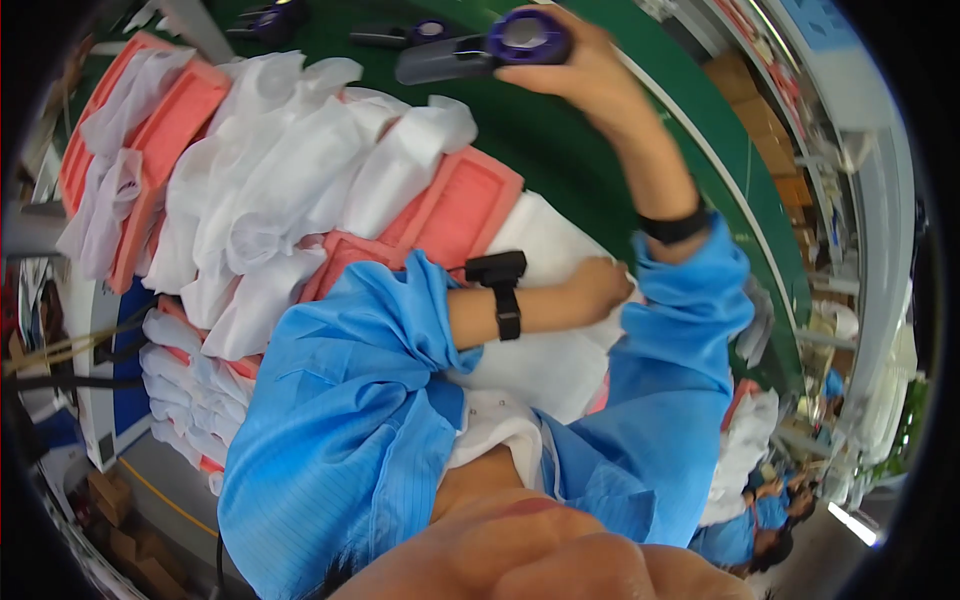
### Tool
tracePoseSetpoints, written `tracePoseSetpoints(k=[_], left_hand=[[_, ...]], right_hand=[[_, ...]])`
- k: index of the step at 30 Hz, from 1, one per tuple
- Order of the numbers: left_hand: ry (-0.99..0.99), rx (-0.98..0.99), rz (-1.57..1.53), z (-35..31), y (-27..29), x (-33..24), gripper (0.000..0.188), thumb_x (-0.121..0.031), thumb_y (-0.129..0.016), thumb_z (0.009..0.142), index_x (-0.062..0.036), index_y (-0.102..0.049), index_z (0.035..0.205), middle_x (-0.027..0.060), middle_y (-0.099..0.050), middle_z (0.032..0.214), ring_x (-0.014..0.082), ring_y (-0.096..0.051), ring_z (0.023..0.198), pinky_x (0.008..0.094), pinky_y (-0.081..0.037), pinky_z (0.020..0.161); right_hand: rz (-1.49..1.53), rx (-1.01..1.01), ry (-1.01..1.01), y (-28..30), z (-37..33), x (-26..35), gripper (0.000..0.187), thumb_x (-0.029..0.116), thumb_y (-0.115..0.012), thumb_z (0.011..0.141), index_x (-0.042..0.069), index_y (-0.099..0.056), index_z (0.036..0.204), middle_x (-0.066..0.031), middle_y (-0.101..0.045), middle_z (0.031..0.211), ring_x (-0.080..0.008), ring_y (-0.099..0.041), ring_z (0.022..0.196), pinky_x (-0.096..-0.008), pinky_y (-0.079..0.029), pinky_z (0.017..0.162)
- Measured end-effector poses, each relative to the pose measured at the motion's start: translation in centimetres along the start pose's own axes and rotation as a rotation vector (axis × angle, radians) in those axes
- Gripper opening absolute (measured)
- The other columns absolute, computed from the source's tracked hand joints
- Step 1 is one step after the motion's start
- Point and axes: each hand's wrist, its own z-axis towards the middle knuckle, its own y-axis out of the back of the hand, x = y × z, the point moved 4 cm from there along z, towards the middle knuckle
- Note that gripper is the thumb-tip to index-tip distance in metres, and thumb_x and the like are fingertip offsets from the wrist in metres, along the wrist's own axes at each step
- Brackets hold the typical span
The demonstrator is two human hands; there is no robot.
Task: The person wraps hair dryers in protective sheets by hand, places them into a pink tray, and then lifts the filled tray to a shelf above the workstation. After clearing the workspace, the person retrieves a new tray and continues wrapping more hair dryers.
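Evidently, right hand (582, 72) grips a purple-and-grey device (440, 61), best held firmly; left hand (600, 286): grip cannot be determined.

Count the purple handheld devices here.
3: the held device in the right hand, the middle device on the green tabletop, and the leftmost device near the top edge. More may be hidden.

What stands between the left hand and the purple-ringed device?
Nothing visible: the right hand holds the purple-ringed device over the green table; between it and the left hand, only tabletop and white sheet show.
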Motion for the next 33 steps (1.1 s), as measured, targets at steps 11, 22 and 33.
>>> tracePoseSetpoints(k=[11, 22, 33], left_hand=[[0.071, 0.048, -0.883, 5.0, 6.3, 2.0, 0.017, -0.018, -0.075, 0.069, -0.0046, -0.068, 0.077, 0.002, -0.064, 0.068, 0.0081, -0.055, 0.059, 0.0228, -0.044, 0.056], [0.239, -0.149, -0.93, 6.0, 9.9, -0.2, 0.009, -0.011, -0.069, 0.078, -0.0024, -0.066, 0.081, -0.0017, -0.06, 0.069, 0.0038, -0.048, 0.056, 0.0189, -0.038, 0.052], [0.213, -0.209, -1.341, 6.2, 9.2, 0.1, 0.013, -0.013, -0.061, 0.086, -0.0038, -0.059, 0.094, -0.0023, -0.058, 0.076, 0.0063, -0.051, 0.068, 0.0195, -0.04, 0.064]], right_hand=[[-0.114, -0.46, -0.094, 20.5, -27.6, 0.6, 0.069, 0.026, -0.08, 0.055, -0.005, -0.053, 0.111, -0.0158, -0.057, 0.104, -0.0218, -0.055, 0.095, -0.0311, -0.043, 0.083], [-0.013, -0.494, 0.083, 18.3, -31.2, -2.4, 0.062, 0.015, -0.078, 0.053, -0.003, -0.053, 0.107, -0.0141, -0.057, 0.098, -0.0218, -0.055, 0.09, -0.0308, -0.044, 0.079], [-0.254, -0.531, -0.016, 14.4, -27.5, -1.8, 0.051, -0.001, -0.073, 0.05, 0.0, -0.058, 0.099, -0.0124, -0.057, 0.097, -0.0221, -0.056, 0.089, -0.0296, -0.045, 0.079]])
